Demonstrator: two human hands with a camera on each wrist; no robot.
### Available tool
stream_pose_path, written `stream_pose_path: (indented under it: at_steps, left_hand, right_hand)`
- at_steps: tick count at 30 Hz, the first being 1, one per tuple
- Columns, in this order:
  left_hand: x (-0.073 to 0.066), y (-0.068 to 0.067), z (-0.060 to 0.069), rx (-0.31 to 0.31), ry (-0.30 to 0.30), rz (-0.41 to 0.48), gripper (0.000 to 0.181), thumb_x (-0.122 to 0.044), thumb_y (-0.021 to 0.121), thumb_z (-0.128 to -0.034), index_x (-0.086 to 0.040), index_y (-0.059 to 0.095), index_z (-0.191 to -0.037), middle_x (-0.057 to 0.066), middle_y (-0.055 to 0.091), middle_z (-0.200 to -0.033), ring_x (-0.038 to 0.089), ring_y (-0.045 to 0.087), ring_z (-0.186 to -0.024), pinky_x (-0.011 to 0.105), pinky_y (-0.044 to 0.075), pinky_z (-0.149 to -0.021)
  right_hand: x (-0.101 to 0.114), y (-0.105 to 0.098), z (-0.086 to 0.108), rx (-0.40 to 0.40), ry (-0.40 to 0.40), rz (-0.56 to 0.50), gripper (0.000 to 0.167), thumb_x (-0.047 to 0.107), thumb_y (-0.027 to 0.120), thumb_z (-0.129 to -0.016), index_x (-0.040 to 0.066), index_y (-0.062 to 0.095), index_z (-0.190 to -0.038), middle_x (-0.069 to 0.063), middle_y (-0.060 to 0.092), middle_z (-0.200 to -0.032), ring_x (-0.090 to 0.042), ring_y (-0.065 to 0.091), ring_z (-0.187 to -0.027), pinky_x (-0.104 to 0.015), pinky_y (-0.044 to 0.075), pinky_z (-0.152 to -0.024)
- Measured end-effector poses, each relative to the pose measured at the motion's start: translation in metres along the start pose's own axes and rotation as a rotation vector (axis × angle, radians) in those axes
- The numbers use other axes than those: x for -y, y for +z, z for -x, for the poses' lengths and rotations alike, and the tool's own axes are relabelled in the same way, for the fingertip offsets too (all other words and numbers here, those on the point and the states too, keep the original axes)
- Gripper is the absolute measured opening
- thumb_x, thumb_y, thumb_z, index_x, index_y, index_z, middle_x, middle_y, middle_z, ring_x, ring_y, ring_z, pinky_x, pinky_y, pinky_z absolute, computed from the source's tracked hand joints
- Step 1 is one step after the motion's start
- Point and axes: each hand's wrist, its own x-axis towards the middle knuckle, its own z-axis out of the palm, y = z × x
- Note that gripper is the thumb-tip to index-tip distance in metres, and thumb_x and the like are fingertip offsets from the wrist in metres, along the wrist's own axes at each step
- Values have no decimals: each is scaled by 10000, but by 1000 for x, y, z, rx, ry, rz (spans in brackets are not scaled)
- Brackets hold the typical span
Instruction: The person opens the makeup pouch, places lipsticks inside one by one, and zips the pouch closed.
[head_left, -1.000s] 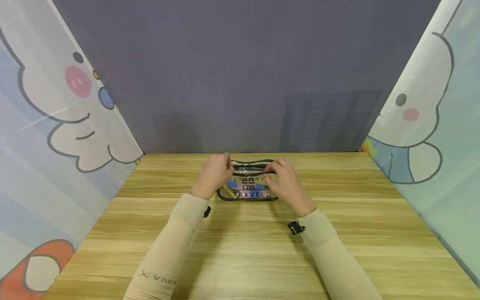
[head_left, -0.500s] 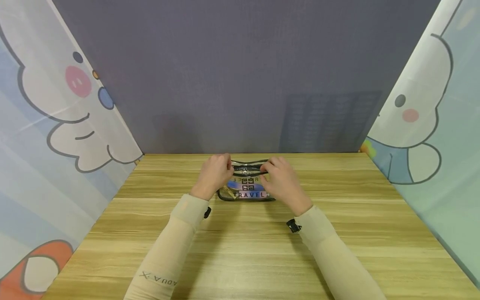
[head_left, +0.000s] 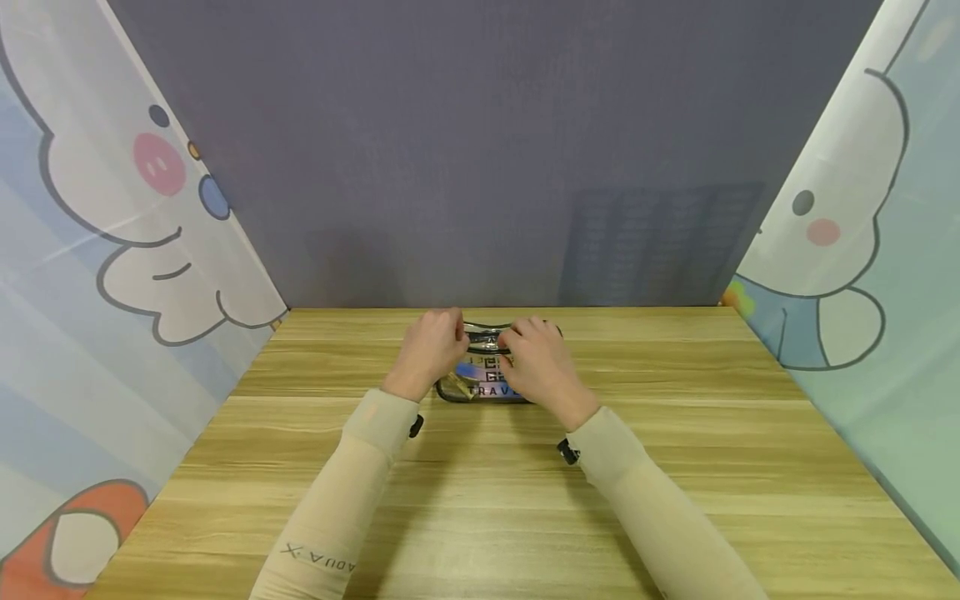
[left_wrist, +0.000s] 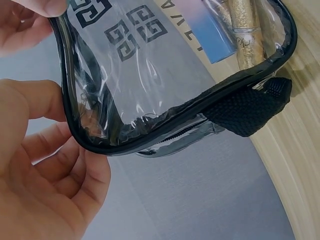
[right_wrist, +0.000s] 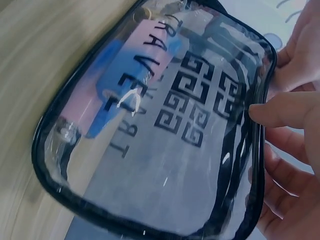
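A clear travel pouch [head_left: 491, 390] with black trim and a black zip stands on the table, printed TRAVEL. My left hand [head_left: 427, 350] pinches its upper left corner. At the top edge, my right hand [head_left: 542, 362] pinches the zip side, thumb and fingers curled; the zip pull itself is hidden. In the left wrist view, a gold glittery tube [left_wrist: 246, 35] and a pink-and-blue item [left_wrist: 210, 37] lie inside. The right wrist view shows pink-and-blue pieces [right_wrist: 130, 60] behind the lettering. A black fabric loop [left_wrist: 250, 107] sticks out at the pouch's end.
The wood-grain table [head_left: 480, 517] ends at a dark grey upright panel [head_left: 480, 167] just behind the pouch. Cartoon-printed cloth sheets [head_left: 82, 317] flank the table on both sides.
My right hand has slid left along the pouch's top edge, nearer to the left hand, uncovering the pouch's upper right corner. The left hand has stayed put.
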Motion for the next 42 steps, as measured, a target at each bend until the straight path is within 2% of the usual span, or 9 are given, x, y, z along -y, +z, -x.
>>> stream_pose_path:
  at_steps: [8, 15, 26, 31, 38, 42]
  left_hand:
    - [0, -1, 1, -4, 12, -7, 176, -61, 636, -936, -113, 562, -785, 30, 546, -675, 189, 502, -559, 329, 413, -535]
    - [1, 0, 1, -6, 15, -7, 171, -62, 636, -935, -111, 564, -788, 32, 539, -660, 191, 498, -551, 326, 405, -526]
    - [3, 0, 1, -21, 20, 0, 173, -53, 630, -923, -107, 563, -773, 34, 537, -654, 192, 492, -551, 330, 406, -537]
    - [4, -2, 1, -5, 6, 10, 160, -56, 622, -927, -101, 564, -785, 43, 543, -667, 196, 496, -557, 330, 406, -534]
    - [10, -6, 0, 14, -48, -7, 104, -68, 626, -931, -84, 582, -838, 60, 572, -721, 214, 521, -610, 355, 442, -574]
    - [13, -7, 0, 15, -51, -3, 71, -73, 627, -922, -79, 600, -857, 64, 592, -744, 221, 546, -636, 371, 474, -605]
  right_hand:
    - [8, 9, -6, -38, -50, 2, 92, 97, 776, -861, 115, 715, -927, -66, 631, -948, -274, 583, -896, -398, 456, -741]
    - [11, 11, -7, -66, -49, 8, 84, 89, 773, -854, 111, 692, -864, -52, 614, -897, -259, 566, -834, -381, 426, -693]
    - [11, 13, -7, -60, -39, 9, 81, 97, 769, -880, 116, 691, -871, -57, 619, -905, -252, 562, -829, -370, 412, -679]
    - [11, 13, -7, -58, -41, 3, 82, 102, 774, -879, 116, 693, -870, -56, 623, -910, -254, 569, -841, -371, 420, -686]
    - [10, 14, -7, -66, -44, 13, 81, 116, 789, -868, 122, 710, -884, -47, 631, -911, -247, 578, -842, -373, 439, -695]
    - [10, 15, -7, -64, -42, 15, 84, 124, 796, -864, 121, 718, -893, -48, 635, -915, -249, 582, -847, -383, 451, -706]
